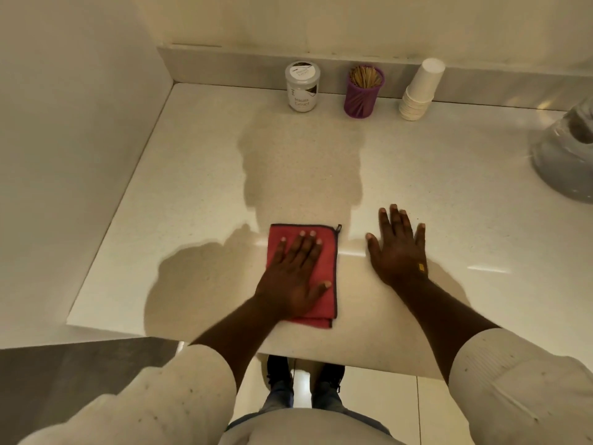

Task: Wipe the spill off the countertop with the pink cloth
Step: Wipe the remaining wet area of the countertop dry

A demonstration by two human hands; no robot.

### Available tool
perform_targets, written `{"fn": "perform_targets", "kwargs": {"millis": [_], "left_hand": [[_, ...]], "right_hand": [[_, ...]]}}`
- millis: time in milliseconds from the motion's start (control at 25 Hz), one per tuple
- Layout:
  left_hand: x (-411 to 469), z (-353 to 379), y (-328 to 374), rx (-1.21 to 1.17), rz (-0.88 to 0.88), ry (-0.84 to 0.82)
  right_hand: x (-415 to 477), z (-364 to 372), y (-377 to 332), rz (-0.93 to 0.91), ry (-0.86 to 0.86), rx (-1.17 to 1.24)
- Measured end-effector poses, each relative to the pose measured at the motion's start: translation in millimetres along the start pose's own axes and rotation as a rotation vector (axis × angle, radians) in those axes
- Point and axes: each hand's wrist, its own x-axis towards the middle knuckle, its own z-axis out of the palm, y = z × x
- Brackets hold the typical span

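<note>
A folded pink cloth (329,260) with a dark hem lies flat on the glossy white countertop (449,175), close to the front edge. My left hand (293,274) presses down on the cloth with fingers straight and together, covering most of it. My right hand (398,252) rests palm-down on the bare counter just right of the cloth, fingers spread, holding nothing. I cannot make out a distinct spill. The darker patches on the surface look like my own shadow.
Along the back wall stand a white-lidded jar (302,86), a purple holder of wooden sticks (362,91) and a leaning stack of white paper cups (420,88). A plastic-wrapped grey object (568,155) sits at the right edge. A wall panel (64,155) bounds the counter's left side.
</note>
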Motion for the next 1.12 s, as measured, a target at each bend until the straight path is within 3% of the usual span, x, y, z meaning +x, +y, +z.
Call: {"fn": "perform_targets", "kwargs": {"millis": [320,560,880,1120], "left_hand": [[-43.5,-15.7,-112.5,0.048,-0.168,0.066],[-3.3,-32.3,-163.0,0.024,-0.261,0.073],[129.0,-38.4,-150.8,0.027,-0.210,0.073],[214.9,-32.7,-78.2,0.020,-0.117,0.006]], "right_hand": [[-1.1,-0.7,-1.5,-0.033,0.039,-0.010],[-0.9,-0.2,-0.8,-0.009,0.033,0.006],[1.5,-5.1,-1.2,0.023,0.004,0.043],[2.4,-3.5,-1.6,0.033,-0.020,0.050]]}}
